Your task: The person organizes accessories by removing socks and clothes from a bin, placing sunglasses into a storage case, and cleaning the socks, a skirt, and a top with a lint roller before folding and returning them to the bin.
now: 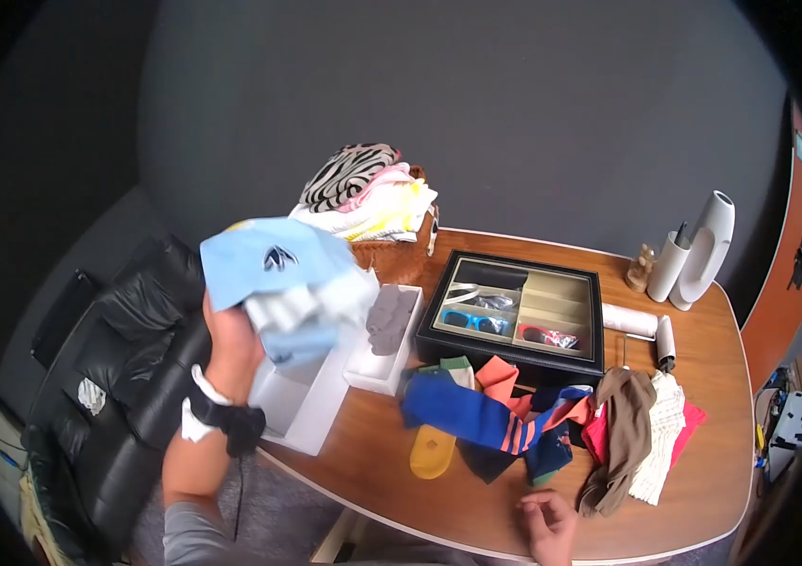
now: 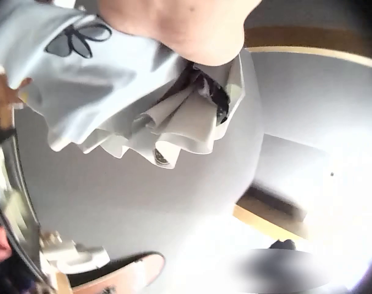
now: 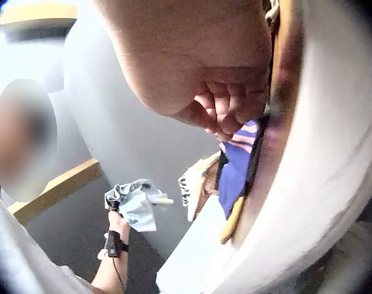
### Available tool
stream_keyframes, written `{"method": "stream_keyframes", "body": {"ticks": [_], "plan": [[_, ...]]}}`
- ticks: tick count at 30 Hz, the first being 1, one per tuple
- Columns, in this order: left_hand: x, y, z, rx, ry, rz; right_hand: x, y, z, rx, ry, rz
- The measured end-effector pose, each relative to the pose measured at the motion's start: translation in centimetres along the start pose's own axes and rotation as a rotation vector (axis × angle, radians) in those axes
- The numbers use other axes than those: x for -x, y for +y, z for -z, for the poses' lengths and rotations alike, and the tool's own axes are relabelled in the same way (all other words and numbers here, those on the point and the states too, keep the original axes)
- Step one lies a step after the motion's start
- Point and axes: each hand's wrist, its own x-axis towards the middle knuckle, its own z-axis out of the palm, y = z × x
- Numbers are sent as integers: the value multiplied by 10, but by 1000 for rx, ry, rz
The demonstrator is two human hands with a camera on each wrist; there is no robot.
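A bundle of light blue cloth point(image 1: 274, 253) with a dark printed motif is held up by my left hand point(image 1: 231, 335), above the white boxes at the table's left. White folds hang below the blue part; in the left wrist view the cloth's wavy edge point(image 2: 167, 147) hangs free. My fingers are largely hidden behind the fabric. My right hand point(image 1: 549, 524) rests by the table's front edge with loosely curled fingers point(image 3: 225, 104) and nothing in them. Just beyond it lie socks: a blue one with orange stripes point(image 1: 462, 410), a yellow one point(image 1: 432, 453) and a brown one point(image 1: 623, 434).
A white box point(image 1: 384, 377) contains grey cloth, beside an open white box point(image 1: 311, 415). A black glasses case point(image 1: 514, 354) with compartments holds sunglasses. Folded clothes point(image 1: 363, 193) are piled at the back. White vases point(image 1: 708, 250) and a lint roller point(image 1: 665, 341) stand or lie right.
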Motion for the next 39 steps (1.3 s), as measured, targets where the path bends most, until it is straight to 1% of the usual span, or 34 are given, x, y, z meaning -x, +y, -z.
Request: {"method": "stream_keyframes", "body": {"ticks": [1, 3, 4, 5, 6, 7, 8, 9, 11, 13, 14, 15, 17, 18, 21, 22, 24, 25, 26, 29, 31, 32, 33, 34, 35, 36, 37, 38, 39], "plan": [[19, 1, -9, 103, -139, 60, 1, -6, -5, -68, -20, -43], [74, -1, -39, 211, -276, 305, 0, -34, -22, -88, -94, 97], [102, -5, -55, 233, -340, 465, -1, -59, -44, -225, -28, 110], [128, -12, -68, 231, -395, 631, -6, -41, -37, -256, -207, 187], [154, -28, -81, 213, -442, 786, -5, -35, -43, -258, -244, 269], [182, -42, -93, 165, -479, 912, -4, -57, -51, -185, -205, 295], [204, -58, -105, 112, -510, 991, -5, -48, -44, 27, -248, 372], [228, -73, -119, 15, -468, 1061, -7, -39, -37, 233, -305, 447], [248, -86, -123, 74, -542, 829, -6, -38, -30, 88, -101, 240], [243, -81, -119, 118, -588, 838, 0, -22, -12, -119, 75, 79], [241, -78, -116, 101, -564, 814, 0, -18, -4, -145, 143, 59], [239, -76, -110, 86, -585, 839, -3, -22, -1, -134, 188, 68], [234, -76, -99, 63, -640, 885, -9, -28, 4, -80, 252, 110], [236, -77, -97, 42, -630, 890, -11, -33, 5, -49, 271, 135], [238, -72, -95, -8, -694, 828, -20, -46, 9, 30, 319, 218], [235, -64, -101, -20, -675, 797, -23, -51, 7, 61, 342, 257], [227, -60, -99, -126, -729, 771, -26, -63, 15, 106, 391, 332], [225, -59, -98, -178, -756, 758, -27, -74, 20, 137, 442, 393], [225, -61, -96, -175, -702, 776, -29, -84, 26, 165, 497, 457], [224, -69, -88, -275, -609, 626, -29, -126, 63, 242, 726, 688], [229, -74, -75, -199, -525, 723, -29, -151, 95, 271, 876, 824], [235, -79, -71, -187, -486, 696, -31, -160, 110, 273, 922, 875], [232, -76, -69, -216, -476, 744, -38, -163, 123, 282, 917, 888], [242, -82, -60, -234, -432, 798, -45, -153, 144, 311, 844, 948], [246, -84, -58, -206, -366, 854, -48, -155, 144, 336, 837, 823], [252, -86, -56, -168, -328, 846, -56, -151, 144, 293, 841, 626], [255, -86, -58, -259, -302, 804, -54, -142, 154, 447, 721, 454], [260, -89, -55, -331, -311, 729, -58, -128, 160, 398, 657, 254], [264, -93, -50, -404, -312, 647, -63, -99, 176, 536, 588, 63]]}}
